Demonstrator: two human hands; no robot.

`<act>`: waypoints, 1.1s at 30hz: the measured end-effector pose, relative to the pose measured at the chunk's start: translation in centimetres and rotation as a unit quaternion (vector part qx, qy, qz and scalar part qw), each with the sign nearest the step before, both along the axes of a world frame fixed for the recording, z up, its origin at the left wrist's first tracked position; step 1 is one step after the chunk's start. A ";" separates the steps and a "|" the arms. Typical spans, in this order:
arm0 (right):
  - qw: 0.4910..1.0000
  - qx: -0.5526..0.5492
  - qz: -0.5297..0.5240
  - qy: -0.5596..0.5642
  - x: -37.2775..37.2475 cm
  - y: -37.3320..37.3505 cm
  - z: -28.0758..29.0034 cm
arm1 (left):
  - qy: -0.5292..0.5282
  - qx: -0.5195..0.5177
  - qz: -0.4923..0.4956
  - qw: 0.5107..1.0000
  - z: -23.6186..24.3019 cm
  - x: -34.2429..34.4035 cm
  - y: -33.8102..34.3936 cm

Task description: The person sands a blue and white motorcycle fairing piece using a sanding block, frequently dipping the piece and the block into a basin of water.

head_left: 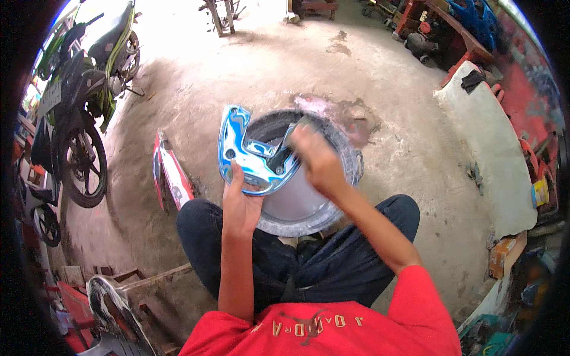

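Note:
My left hand grips a glossy blue-and-silver curved motorcycle panel by its lower edge. The thumb lies on top, and the other fingers are hidden underneath. The panel is U-shaped with round holes and a dark patch near its right arm. At that arm's tip is my right hand, blurred, its fingers curled in; whatever they hold cannot be made out. Below the panel, between my knees, stands a round dark basin with cloudy greyish water in it.
A red-and-white panel lies on the concrete floor to the left. Motorcycles stand farther left. Wet stains mark the floor beyond the basin. A pale, low curved slab and a cardboard box are on the right.

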State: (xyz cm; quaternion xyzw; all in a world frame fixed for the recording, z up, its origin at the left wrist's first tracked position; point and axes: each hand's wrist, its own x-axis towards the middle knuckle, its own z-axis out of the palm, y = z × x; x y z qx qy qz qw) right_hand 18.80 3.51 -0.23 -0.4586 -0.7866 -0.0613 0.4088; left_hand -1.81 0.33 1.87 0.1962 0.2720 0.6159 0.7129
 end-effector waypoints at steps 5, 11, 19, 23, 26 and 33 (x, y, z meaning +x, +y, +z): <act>0.984 0.016 0.174 -0.043 -2.2 -3.3 -0.1 | 0.004 0.000 -0.005 1.000 -0.9 -0.6 0.4; 0.998 0.011 0.058 0.004 -1.7 -2.5 -0.8 | 0.009 0.007 -0.014 1.000 -0.5 -0.7 0.5; 0.993 -0.029 -0.019 0.111 1.0 0.5 0.5 | 0.002 0.031 -0.013 0.999 1.1 0.2 0.1; 0.982 -0.012 0.184 0.031 -3.7 -4.9 0.0 | 0.052 -0.006 -0.004 0.999 -0.4 -1.0 0.3; 0.991 -0.026 0.124 0.037 -0.7 -1.5 0.5 | -0.001 0.014 -0.007 1.000 0.9 0.1 -0.2; 0.972 0.003 0.234 -0.032 -3.7 -5.9 1.6 | 0.018 -0.005 -0.061 0.998 -1.7 -2.0 0.6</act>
